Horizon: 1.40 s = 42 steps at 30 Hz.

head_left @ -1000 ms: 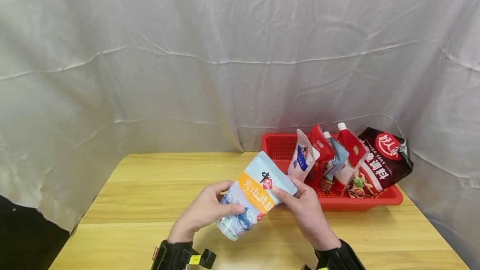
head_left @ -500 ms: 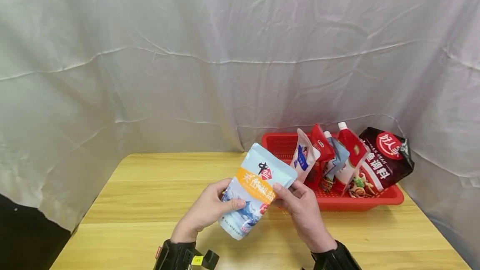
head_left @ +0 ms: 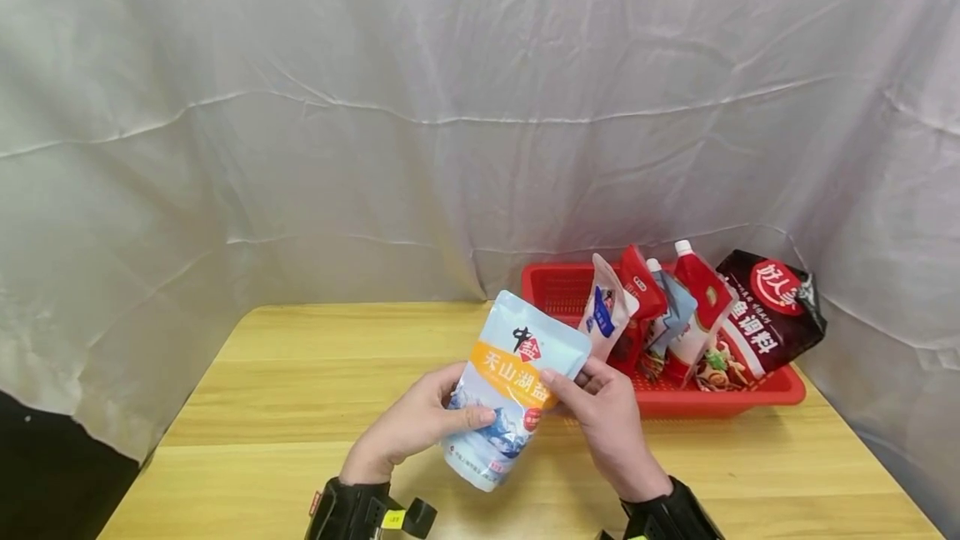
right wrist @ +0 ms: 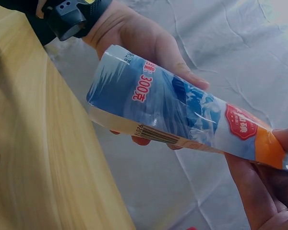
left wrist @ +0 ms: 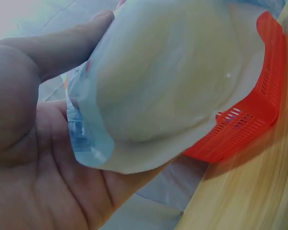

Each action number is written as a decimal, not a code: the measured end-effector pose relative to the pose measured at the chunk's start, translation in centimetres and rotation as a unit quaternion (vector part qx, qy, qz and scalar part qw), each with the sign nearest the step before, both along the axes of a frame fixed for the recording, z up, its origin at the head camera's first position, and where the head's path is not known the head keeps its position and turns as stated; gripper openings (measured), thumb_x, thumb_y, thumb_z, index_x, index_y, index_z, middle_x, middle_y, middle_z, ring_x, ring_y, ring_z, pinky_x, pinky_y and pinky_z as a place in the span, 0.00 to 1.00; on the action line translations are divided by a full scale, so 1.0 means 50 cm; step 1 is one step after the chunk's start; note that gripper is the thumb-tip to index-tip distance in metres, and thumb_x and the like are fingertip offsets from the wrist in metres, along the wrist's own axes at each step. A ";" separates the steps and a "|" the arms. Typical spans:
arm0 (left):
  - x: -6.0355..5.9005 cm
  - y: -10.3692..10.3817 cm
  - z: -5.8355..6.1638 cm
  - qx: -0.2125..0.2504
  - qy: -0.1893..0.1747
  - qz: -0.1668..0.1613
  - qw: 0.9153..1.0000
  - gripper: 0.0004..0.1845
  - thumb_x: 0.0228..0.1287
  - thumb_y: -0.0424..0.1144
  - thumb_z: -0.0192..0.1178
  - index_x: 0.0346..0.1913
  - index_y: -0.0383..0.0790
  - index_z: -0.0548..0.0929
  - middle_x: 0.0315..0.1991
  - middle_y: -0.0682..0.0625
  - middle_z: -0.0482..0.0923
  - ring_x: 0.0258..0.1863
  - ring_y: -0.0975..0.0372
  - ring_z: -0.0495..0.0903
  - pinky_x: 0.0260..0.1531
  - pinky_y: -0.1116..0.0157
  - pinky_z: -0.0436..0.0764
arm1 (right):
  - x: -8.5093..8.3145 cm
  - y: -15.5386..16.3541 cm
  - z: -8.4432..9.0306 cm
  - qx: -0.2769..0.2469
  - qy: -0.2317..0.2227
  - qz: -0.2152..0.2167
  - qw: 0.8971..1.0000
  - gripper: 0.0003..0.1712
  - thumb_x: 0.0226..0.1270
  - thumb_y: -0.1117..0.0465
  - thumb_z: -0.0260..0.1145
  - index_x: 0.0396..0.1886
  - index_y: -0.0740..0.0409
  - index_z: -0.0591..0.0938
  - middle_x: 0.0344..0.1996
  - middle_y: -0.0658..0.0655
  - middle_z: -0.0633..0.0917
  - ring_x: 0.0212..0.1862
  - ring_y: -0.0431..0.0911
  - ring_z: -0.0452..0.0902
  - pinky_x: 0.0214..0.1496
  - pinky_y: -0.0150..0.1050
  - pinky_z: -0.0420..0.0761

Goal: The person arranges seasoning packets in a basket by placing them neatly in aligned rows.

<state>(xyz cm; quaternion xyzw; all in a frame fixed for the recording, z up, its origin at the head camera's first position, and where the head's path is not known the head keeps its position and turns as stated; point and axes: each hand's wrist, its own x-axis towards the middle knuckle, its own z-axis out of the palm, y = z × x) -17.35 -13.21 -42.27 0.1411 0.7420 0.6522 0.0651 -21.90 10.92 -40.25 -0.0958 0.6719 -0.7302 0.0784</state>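
Observation:
A light blue bag of salt [head_left: 504, 397] with an orange band and printed mountains is held tilted over the table, its front turned up. My left hand [head_left: 418, 422] grips its lower left side, thumb across the front. My right hand [head_left: 613, 419] pinches the right edge near the upper corner, thumb on the front and fingers behind. The left wrist view shows the pale, bulging back of the bag [left wrist: 168, 81]. In the right wrist view, the bag's narrow side [right wrist: 177, 115] is seen between both hands, and left fingertips show underneath.
A red plastic basket [head_left: 697, 405] stands at the right of the wooden table [head_left: 285, 407]. Inside it lean a pink-white pouch [head_left: 606, 315], a red packet [head_left: 643, 294], spouted pouches and a dark seasoning bag [head_left: 772, 315]. A grey cloth [head_left: 375, 107] hangs behind.
The bag of salt has turned a little more upright between my hands, its upper end swinging left. Both hands keep their hold, and the basket's contents stay as they were.

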 end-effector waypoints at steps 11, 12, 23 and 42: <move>-0.001 0.003 -0.004 -0.002 -0.003 -0.025 1.000 0.19 0.71 0.42 0.68 0.58 0.35 0.82 0.46 0.43 0.88 0.44 0.53 0.88 0.46 0.56 0.86 | 0.002 0.004 0.001 0.021 0.029 0.037 0.999 0.22 0.67 0.69 0.72 0.59 0.73 0.82 0.45 0.65 0.90 0.40 0.49 0.88 0.41 0.41 0.89; -0.001 0.003 -0.005 0.000 -0.002 -0.027 1.000 0.19 0.71 0.42 0.68 0.58 0.35 0.82 0.46 0.43 0.88 0.45 0.53 0.88 0.47 0.56 0.86 | 0.002 0.005 0.002 0.024 0.029 0.039 0.999 0.22 0.67 0.69 0.73 0.59 0.73 0.82 0.45 0.65 0.90 0.40 0.49 0.88 0.42 0.41 0.89; 0.003 0.011 -0.007 0.005 0.007 -0.038 0.999 0.21 0.70 0.39 0.69 0.62 0.36 0.81 0.49 0.42 0.87 0.47 0.54 0.87 0.49 0.58 0.86 | 0.003 0.019 0.010 0.055 0.047 0.070 0.995 0.23 0.68 0.66 0.73 0.60 0.72 0.81 0.46 0.64 0.89 0.41 0.47 0.86 0.43 0.39 0.88; 0.004 0.031 -0.002 -0.035 0.008 -0.112 0.993 0.17 0.70 0.34 0.68 0.59 0.37 0.81 0.46 0.49 0.87 0.42 0.61 0.88 0.46 0.62 0.87 | -0.012 0.086 0.064 0.190 0.082 0.184 0.961 0.25 0.72 0.56 0.71 0.62 0.68 0.82 0.43 0.60 0.89 0.39 0.46 0.86 0.41 0.37 0.87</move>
